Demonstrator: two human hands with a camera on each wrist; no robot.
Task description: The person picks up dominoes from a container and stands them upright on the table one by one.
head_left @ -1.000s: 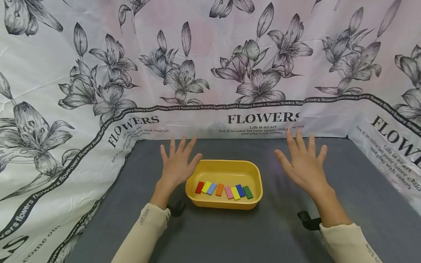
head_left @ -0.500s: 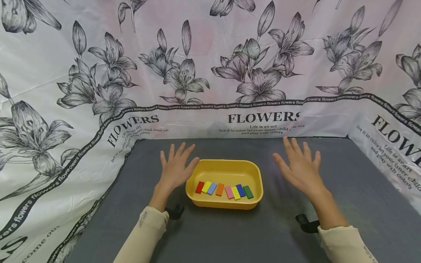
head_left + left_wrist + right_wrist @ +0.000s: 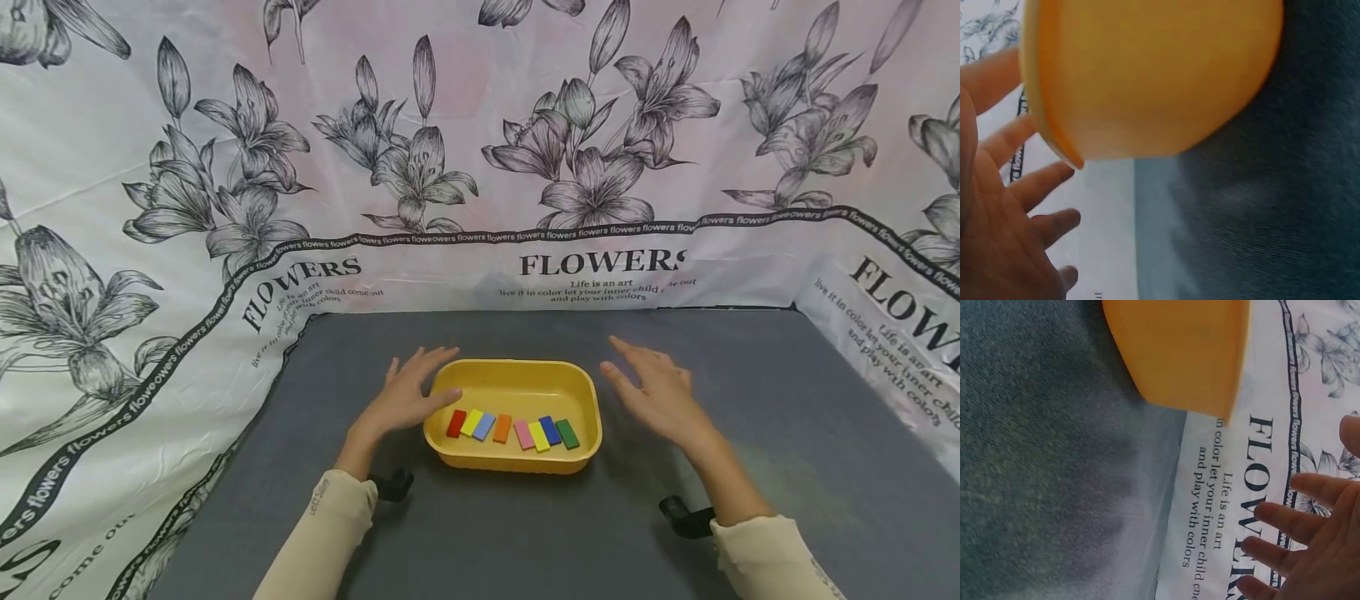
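Observation:
A yellow plastic tub (image 3: pixel 513 461) sits on the dark grey tabletop. In it lies a row of small flat coloured blocks, among them a red block (image 3: pixel 456 423), an orange block (image 3: pixel 502 429) and a green block (image 3: pixel 567 433). My left hand (image 3: pixel 405 400) is at the tub's left end, fingers spread, its thumb overlapping the rim in the head view. My right hand (image 3: pixel 663 400) hovers off the tub's right end with straight fingers, holding nothing. Both wrist views show the tub's outer wall (image 3: pixel 1160 75) beside loosely extended fingers.
A white curtain (image 3: pixel 450 275) printed with lilies and the word FLOWERS hangs behind and along both sides of the table (image 3: pixel 517 542). Black camera mounts (image 3: pixel 686 517) jut from under both wrists.
Both hands have come down and inward toward the tub's ends, turning so that the palms face each other more. The tub and blocks stay where they were; the head view tilts slightly downward.

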